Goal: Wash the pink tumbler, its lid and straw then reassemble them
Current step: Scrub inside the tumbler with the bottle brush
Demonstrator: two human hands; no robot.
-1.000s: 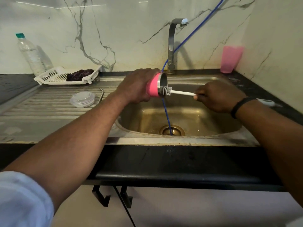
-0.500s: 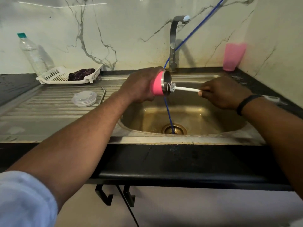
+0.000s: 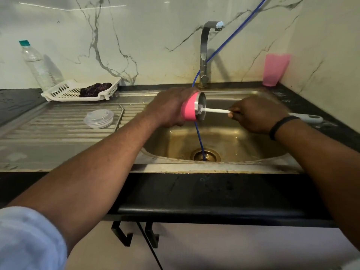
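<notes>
Two bare forearms reach in from the near edge. The left arm wears a pale blue sleeve [image 3: 29, 238] — soft cloth, rolled or pushed up near the elbow at the near left corner. The right wrist carries a thin black band [image 3: 280, 124] — plain, snug, with no visible face or marking.

A home kitchen: steel sink [image 3: 224, 168] with tap [image 3: 204, 55], ribbed drainboard [image 3: 58, 123], marble-look wall

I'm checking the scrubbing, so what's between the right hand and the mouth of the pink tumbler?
In the head view, only the white brush handle spans that gap: the right hand grips one end, the other enters the pink tumbler, held sideways by the left hand.
</notes>
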